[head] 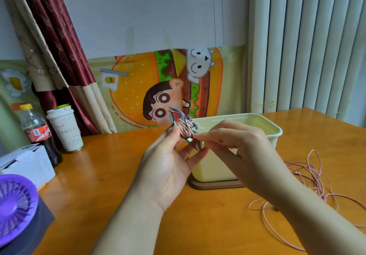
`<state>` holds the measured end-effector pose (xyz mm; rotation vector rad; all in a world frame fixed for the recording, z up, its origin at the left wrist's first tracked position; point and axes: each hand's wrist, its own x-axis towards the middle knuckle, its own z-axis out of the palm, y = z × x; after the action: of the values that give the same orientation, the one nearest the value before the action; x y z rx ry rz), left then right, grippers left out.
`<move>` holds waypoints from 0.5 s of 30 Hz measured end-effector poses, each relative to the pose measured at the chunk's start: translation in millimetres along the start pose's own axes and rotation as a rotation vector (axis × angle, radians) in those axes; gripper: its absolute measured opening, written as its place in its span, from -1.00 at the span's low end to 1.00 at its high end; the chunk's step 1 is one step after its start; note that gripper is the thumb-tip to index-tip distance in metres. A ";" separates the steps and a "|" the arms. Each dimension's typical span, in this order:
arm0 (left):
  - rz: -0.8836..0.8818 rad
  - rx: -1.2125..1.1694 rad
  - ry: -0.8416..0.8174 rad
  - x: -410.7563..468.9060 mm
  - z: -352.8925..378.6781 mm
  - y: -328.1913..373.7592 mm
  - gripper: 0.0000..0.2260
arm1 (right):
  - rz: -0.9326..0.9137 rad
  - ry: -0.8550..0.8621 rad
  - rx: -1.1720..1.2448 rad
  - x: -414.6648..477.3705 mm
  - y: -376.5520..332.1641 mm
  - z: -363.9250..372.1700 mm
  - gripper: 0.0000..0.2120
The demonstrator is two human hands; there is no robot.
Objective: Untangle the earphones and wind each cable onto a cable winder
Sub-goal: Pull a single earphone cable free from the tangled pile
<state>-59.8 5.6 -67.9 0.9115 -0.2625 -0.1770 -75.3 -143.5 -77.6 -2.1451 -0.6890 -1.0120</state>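
Note:
A grey fishbone-shaped cable winder [185, 129] with pink cable wrapped round its middle is held up above the table. My left hand [168, 167] grips it between thumb and fingertips, palm up. My right hand [235, 145] pinches the cable end at the winder's lower right side. A second pink earphone cable [309, 185] lies in loose tangled loops on the wooden table [118, 175] at the right, partly hidden by my right forearm.
A pale yellow plastic box [263, 124] on a brown lid stands just behind my hands. At the left are a cola bottle [37, 133], a white cup [66, 130], a white carton [27, 163] and a purple fan [13, 207]. Curtains hang behind.

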 end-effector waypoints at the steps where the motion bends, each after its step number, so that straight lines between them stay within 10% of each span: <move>1: -0.008 0.001 -0.003 -0.2 -0.8 0.7 -0.73 | -0.005 -0.007 -0.005 0.7 1.3 -2.0 -0.80; 15: -0.062 0.327 -0.114 -2.3 -5.0 -4.7 -0.73 | 0.272 0.028 -0.050 4.9 7.0 -18.5 -0.91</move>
<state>-60.7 7.2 -74.9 1.2364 -0.3767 -0.2483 -76.3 -160.9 -67.0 -2.1909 -0.3488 -0.9182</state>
